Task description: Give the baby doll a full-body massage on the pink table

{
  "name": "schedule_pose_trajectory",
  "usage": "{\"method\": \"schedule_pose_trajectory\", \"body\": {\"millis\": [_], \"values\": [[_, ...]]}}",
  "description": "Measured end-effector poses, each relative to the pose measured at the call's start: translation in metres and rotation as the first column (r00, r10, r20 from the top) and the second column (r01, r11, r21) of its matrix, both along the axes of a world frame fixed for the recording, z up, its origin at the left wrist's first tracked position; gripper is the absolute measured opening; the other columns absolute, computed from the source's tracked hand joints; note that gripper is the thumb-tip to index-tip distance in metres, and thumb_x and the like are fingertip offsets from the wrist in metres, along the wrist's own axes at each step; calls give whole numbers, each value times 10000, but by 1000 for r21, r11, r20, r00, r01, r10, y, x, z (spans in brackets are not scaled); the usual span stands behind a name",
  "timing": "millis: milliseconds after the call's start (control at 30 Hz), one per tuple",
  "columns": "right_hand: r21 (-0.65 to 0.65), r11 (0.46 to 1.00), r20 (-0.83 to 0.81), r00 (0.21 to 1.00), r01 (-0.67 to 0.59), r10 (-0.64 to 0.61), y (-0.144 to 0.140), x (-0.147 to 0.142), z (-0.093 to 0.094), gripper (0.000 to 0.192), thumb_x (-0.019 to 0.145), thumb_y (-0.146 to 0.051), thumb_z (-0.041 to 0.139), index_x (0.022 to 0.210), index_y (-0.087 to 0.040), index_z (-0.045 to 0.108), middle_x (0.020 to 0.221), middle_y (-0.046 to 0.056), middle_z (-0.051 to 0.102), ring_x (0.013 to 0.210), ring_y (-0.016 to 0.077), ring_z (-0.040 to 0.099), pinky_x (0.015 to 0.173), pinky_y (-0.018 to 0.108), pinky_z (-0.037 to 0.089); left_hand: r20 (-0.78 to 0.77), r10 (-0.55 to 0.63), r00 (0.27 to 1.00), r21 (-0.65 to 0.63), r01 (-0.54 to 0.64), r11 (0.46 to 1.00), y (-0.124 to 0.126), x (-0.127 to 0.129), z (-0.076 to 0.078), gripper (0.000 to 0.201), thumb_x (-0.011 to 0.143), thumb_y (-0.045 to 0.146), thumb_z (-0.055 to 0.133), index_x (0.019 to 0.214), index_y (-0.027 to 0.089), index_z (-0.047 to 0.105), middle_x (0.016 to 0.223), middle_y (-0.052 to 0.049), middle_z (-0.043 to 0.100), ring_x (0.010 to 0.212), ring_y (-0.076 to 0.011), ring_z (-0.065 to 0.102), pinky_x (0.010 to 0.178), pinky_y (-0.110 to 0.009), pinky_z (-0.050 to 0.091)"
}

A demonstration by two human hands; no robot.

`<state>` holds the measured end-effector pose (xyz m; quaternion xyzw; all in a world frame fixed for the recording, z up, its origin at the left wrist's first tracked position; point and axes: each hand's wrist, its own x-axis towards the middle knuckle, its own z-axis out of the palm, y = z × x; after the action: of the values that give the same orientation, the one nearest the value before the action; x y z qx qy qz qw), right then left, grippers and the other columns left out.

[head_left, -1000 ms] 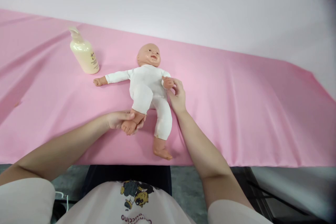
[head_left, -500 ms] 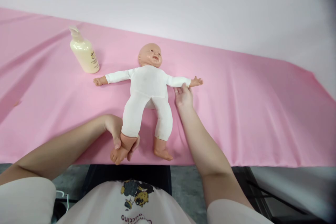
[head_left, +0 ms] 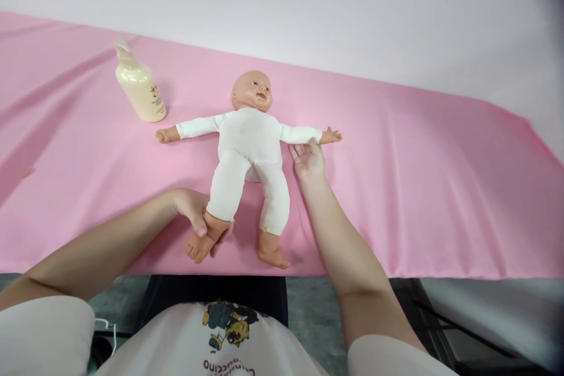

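A pale wall (head_left: 308, 0) runs behind everything. Below it a pink cloth (head_left: 418, 188), creased in long folds, covers the table to its near edge, with grey floor (head_left: 308, 305) beneath. The doll (head_left: 249, 141) lies face up mid-cloth, arms spread, feet toward me. My left hand (head_left: 196, 217) is wrapped round its ankle. My right hand (head_left: 308, 158) lies palm up, fingers loose and gripping nothing, touching its sleeve. A cream bottle (head_left: 138, 85) stands far left.

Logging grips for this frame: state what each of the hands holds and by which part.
The left hand grips the doll at its ankle and foot. The right hand, open, only touches the doll's sleeved arm from below.
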<state>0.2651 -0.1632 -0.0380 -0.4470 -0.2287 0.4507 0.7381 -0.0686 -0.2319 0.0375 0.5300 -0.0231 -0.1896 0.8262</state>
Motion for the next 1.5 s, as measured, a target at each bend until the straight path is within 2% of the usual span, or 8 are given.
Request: {"method": "schedule_pose_trajectory", "body": {"millis": [200,400,667,800,1033,1167,1367,1500], "values": [[116,993,208,978,2,-26,-19,-19,24,543,861,-459,684,1336,-356,442,1458,56,524,1208,201,651,979,506,610,83,335,939,15,-337,941,0,-4,4,681,596,852,715,801,205,664,667,-110,680,659,-258,629,719,-413,503],[240,969,563,821,-54,-93,-37,-37,41,482,894,-437,666,1339,-343,505,1466,48,515,1331,205,563,1086,467,535,88,664,742,-114,-655,747,3,-2,-4,731,597,965,565,679,239,539,444,11,448,504,-181,449,642,-366,443],[206,961,832,550,-182,-74,-47,-43,50,446,961,-444,570,1389,-323,553,1474,55,566,1399,256,509,1173,544,432,-170,799,577,-272,-807,524,5,1,7,684,838,834,475,711,173,592,490,17,421,493,-148,422,548,-296,391],[204,960,915,385,-190,-119,-45,-41,48,388,935,-404,603,1314,-331,640,1399,49,625,1357,271,533,1226,575,357,-249,794,554,-295,-824,483,4,3,2,647,877,768,504,746,145,621,519,7,450,504,-145,453,540,-289,409],[168,952,963,248,-257,-103,-43,-40,46,333,951,-362,576,1266,-387,681,1394,26,636,1308,273,560,1191,598,380,-239,769,593,-280,-800,530,2,6,-7,628,889,737,528,804,125,641,560,-1,476,521,-132,472,541,-271,408],[188,949,957,267,-255,-118,-43,-39,45,356,950,-337,579,1291,-375,672,1399,34,633,1312,260,560,1206,579,372,-195,746,636,-225,-770,597,-2,5,-10,609,837,753,602,840,146,660,571,7,517,528,-119,478,568,-259,419],[209,958,807,588,-194,-57,-44,-41,50,422,924,-366,629,1345,-326,627,1433,43,604,1364,232,548,1198,503,418,-42,399,916,-148,-401,904,-4,0,-3,711,645,832,720,898,169,675,670,-44,648,568,-161,551,549,-291,435],[258,961,556,829,-103,-61,-36,-36,47,484,873,-349,689,1345,-306,593,1460,35,581,1355,209,571,1191,465,440,11,73,997,-151,-71,986,-3,-1,4,585,684,711,792,957,211,655,769,-67,715,639,-204,647,602,-314,513]]}}
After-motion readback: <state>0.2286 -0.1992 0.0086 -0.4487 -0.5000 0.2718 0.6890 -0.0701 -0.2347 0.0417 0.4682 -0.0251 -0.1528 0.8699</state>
